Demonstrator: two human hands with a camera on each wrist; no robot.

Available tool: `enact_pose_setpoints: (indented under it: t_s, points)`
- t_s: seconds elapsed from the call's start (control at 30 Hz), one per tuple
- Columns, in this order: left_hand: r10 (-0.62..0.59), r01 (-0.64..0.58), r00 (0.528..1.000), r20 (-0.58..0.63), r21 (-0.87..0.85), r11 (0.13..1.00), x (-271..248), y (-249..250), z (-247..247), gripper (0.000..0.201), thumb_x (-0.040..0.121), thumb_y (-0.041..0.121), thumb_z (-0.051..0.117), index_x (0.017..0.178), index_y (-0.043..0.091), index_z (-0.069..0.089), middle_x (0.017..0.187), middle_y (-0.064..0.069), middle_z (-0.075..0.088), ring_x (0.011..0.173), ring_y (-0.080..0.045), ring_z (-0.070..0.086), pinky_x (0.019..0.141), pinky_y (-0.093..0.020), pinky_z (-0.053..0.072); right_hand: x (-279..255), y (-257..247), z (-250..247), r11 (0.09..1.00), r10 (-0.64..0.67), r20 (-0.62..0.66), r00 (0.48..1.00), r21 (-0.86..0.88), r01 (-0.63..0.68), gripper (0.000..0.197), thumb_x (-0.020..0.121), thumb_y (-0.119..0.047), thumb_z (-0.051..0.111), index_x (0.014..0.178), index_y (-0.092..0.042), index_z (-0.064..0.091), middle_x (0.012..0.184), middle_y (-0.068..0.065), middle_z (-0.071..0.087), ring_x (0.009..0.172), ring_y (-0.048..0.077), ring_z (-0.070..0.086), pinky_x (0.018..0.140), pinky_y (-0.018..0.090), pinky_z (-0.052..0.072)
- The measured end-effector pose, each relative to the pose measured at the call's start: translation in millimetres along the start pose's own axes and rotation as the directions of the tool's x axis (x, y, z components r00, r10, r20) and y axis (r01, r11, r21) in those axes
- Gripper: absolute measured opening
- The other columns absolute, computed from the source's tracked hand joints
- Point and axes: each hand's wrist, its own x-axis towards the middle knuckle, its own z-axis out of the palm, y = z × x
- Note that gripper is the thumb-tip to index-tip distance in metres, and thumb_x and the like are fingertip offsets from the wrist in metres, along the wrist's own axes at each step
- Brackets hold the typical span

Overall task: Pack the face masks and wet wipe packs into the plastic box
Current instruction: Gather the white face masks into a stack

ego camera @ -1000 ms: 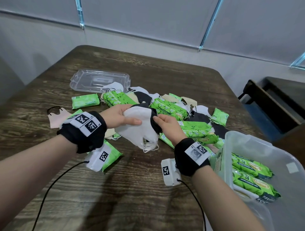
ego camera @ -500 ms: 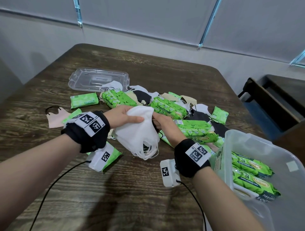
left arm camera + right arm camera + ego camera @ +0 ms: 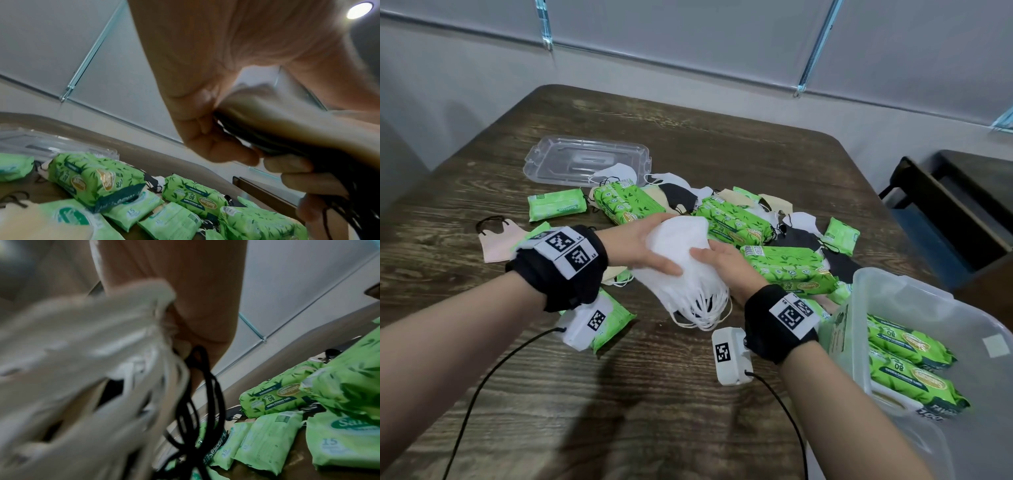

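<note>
A person's left hand [image 3: 640, 246] and right hand [image 3: 726, 263] together clasp a stack of white face masks [image 3: 678, 260] above the middle of a dark wooden counter [image 3: 688, 394], the left thumb lying across the top of the stack and the fingers curled beneath, the right hand gripping its near edge, with the ear loops [image 3: 705, 308] dangling toward the wood. The left wrist view shows dark masks tucked under the white ones. The plastic box [image 3: 914, 301] stands at the right front corner, two large green wet wipe packs [image 3: 907, 363] already lying in it. More green packs [image 3: 784, 267], large and small, lie heaped just behind the hands among loose black, white and beige masks [image 3: 678, 197]. A pink mask [image 3: 498, 240] lies apart at the left, and the clear lid [image 3: 585, 161] rests at the far side of the heap.
</note>
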Motion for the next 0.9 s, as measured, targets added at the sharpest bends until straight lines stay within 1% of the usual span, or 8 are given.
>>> enact_pose_setpoints:
  t_s: [0.1,0.2,0.3,0.4,0.53,0.67,0.77,0.9]
  points:
    - [-0.053,0.039,0.988,0.147,0.094,0.995,-0.9,-3.0,-7.4,0.109,0.050,0.004,0.091,0.134,0.031,0.028,0.122,0.020,0.050,0.114,-0.001,0.049,0.092,-0.014,0.043,0.6,-0.8,-9.3,0.999,0.020,-0.033,0.999,0.040,-0.019,0.033,0.095,-0.004,0.048,0.124,0.012,0.051,0.105,0.021,0.061,0.079,0.025,0.061,0.071,0.028,0.053]
    - [-0.123,0.082,0.984,0.131,0.277,0.957,0.5,-5.4,-6.1,0.125,0.050,0.006,0.091,0.147,0.025,0.015,0.134,0.010,0.047,0.125,-0.011,0.042,0.106,-0.027,0.034,1.9,0.2,-12.1,0.998,0.045,-0.036,0.998,0.034,-0.044,0.027,0.094,-0.006,0.051,0.119,0.004,0.056,0.103,0.017,0.064,0.077,0.022,0.063,0.070,0.026,0.055]
    - [-0.068,0.057,0.997,0.021,0.336,0.940,4.5,-3.6,0.9,0.112,0.058,0.001,0.084,0.147,0.013,0.017,0.128,0.001,0.050,0.111,-0.017,0.050,0.086,-0.021,0.044,3.1,3.0,-8.1,0.999,0.034,0.019,0.999,0.025,-0.035,0.024,0.091,-0.007,0.058,0.115,-0.005,0.057,0.107,0.014,0.066,0.083,0.021,0.066,0.073,0.028,0.056]
    - [0.045,-0.033,0.998,-0.046,0.231,0.972,7.9,-1.6,6.2,0.091,0.057,0.000,0.079,0.137,0.004,0.036,0.112,-0.002,0.056,0.096,-0.013,0.053,0.065,-0.005,0.042,4.9,7.1,-2.7,0.999,-0.004,0.068,0.998,-0.041,0.006,0.035,0.086,-0.002,0.064,0.120,-0.005,0.056,0.111,0.013,0.066,0.090,0.021,0.067,0.076,0.028,0.058]
    - [0.072,-0.073,0.997,0.012,0.144,0.987,6.0,1.1,7.1,0.081,0.049,0.001,0.078,0.122,0.015,0.043,0.097,0.008,0.059,0.092,-0.012,0.056,0.068,-0.009,0.045,10.6,12.5,-3.4,0.996,-0.036,-0.005,0.999,-0.077,0.035,0.059,0.074,-0.005,0.075,0.128,-0.004,0.050,0.122,0.015,0.063,0.106,0.028,0.063,0.085,0.039,0.055]
    - [0.003,-0.005,0.989,0.147,0.011,1.000,5.8,-1.1,-2.6,0.076,0.060,0.009,0.087,0.113,0.036,0.040,0.102,0.030,0.059,0.094,0.015,0.055,0.091,-0.012,0.045,14.7,14.5,-10.3,0.989,-0.054,-0.063,0.997,-0.143,0.044,0.056,0.077,0.003,0.072,0.128,-0.005,0.051,0.123,0.015,0.062,0.108,0.030,0.062,0.088,0.041,0.053]
    - [-0.024,0.029,0.999,0.045,-0.121,0.992,12.1,-7.8,-4.5,0.083,0.039,0.054,0.089,0.111,0.034,0.054,0.110,0.012,0.065,0.098,-0.001,0.063,0.091,-0.026,0.051,17.7,14.6,-7.3,0.984,-0.043,-0.007,0.999,-0.173,0.041,0.049,0.073,0.007,0.073,0.119,0.002,0.057,0.115,0.021,0.066,0.101,0.035,0.065,0.087,0.046,0.053]
    - [-0.095,0.060,0.989,-0.116,-0.280,0.958,24.1,-21.2,1.0,0.057,0.036,0.025,0.086,0.090,0.022,0.068,0.085,0.004,0.074,0.083,-0.020,0.068,0.077,-0.034,0.057,30.3,16.3,1.6,0.988,-0.070,-0.036,0.997,-0.142,0.064,0.042,0.071,0.009,0.074,0.110,0.006,0.062,0.108,0.025,0.067,0.088,0.032,0.066,0.083,0.048,0.053]
